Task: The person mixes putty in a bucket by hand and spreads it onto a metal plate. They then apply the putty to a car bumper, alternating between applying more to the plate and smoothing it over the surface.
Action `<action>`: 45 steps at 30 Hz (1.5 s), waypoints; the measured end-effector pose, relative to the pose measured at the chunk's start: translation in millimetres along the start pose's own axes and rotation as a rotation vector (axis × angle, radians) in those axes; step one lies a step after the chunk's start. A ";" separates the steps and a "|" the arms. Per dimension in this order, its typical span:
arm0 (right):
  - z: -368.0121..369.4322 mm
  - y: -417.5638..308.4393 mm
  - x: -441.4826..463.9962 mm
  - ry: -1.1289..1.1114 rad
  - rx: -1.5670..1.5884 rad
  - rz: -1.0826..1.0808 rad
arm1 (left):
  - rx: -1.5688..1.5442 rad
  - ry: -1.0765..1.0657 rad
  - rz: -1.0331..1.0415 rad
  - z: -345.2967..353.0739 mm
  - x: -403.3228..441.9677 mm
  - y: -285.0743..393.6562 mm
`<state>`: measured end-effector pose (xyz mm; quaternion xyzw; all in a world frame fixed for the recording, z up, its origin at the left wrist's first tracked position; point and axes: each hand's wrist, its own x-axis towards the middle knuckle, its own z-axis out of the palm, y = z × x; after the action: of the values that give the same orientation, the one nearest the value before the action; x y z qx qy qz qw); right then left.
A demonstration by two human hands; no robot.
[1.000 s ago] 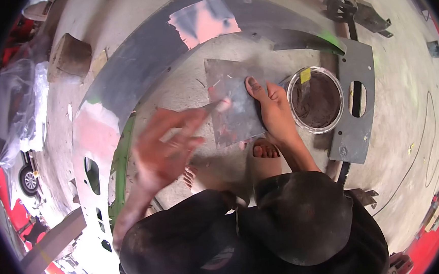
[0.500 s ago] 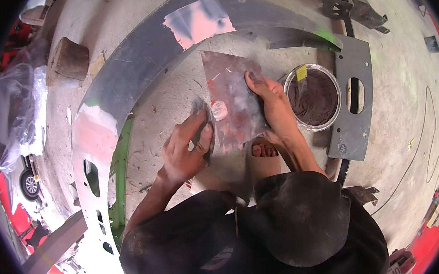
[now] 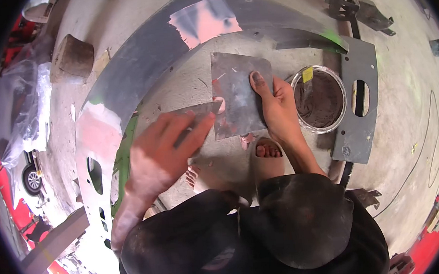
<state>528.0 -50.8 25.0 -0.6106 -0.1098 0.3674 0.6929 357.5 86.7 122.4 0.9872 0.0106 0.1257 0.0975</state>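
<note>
My left hand (image 3: 159, 149) is closed around a thin, dark, flat putty spreader (image 3: 199, 109), its edge at the left side of a flat plate. My right hand (image 3: 282, 107) grips that square, grey, smeared mixing plate (image 3: 240, 102) by its right edge, thumb on top. A small pale pink dab of putty (image 3: 220, 105) sits at the plate's left edge, by the spreader's tip. Just right of my right hand stands an open round tin of dark brown putty (image 3: 324, 99), with a yellow tag on its inner side.
A large curved grey car body panel (image 3: 143, 61) arches around my hands, with a pink filler patch (image 3: 206, 23) on top and another at left. Beyond the tin lies a grey bracket plate (image 3: 354, 132). A wooden block (image 3: 73, 58) is at upper left.
My left hand has turned and shifted left, so the spreader now points right and lies flatter toward the plate. The mixing plate has rotated slightly and looks squarer.
</note>
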 end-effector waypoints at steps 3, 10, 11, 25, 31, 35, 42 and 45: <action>0.3 3.4 -1.1 0.057 -0.093 -0.093 | 0.038 -0.073 0.033 9.2 3.5 10.1; -0.3 4.0 -1.7 0.037 -0.308 -0.172 | -0.113 -0.105 -0.091 0.4 12.1 10.6; -1.1 4.7 -4.1 0.038 -0.288 -0.184 | -0.140 -0.086 -0.101 -4.8 14.8 5.7; -0.8 15.8 -6.8 -0.001 -0.240 -0.150 | -0.768 -0.340 -0.364 4.1 3.7 -8.9; -3.9 13.1 -2.8 -0.029 -0.057 -0.006 | -0.482 0.211 -0.269 7.2 -14.2 -7.0; 4.6 -1.9 -0.3 -0.061 0.308 0.230 | -0.171 0.145 0.007 45.3 -32.2 -0.7; -7.3 2.4 4.3 -0.121 0.425 0.311 | -0.108 0.124 -0.089 75.8 -44.3 -10.0; -9.4 -6.0 0.2 -0.098 0.323 0.224 | -0.214 0.045 -0.238 66.8 -41.5 -15.3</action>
<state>536.1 -57.7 28.3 -0.4814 -0.0143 0.4841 0.7305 334.1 87.1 45.8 0.9599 0.1160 0.1359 0.2161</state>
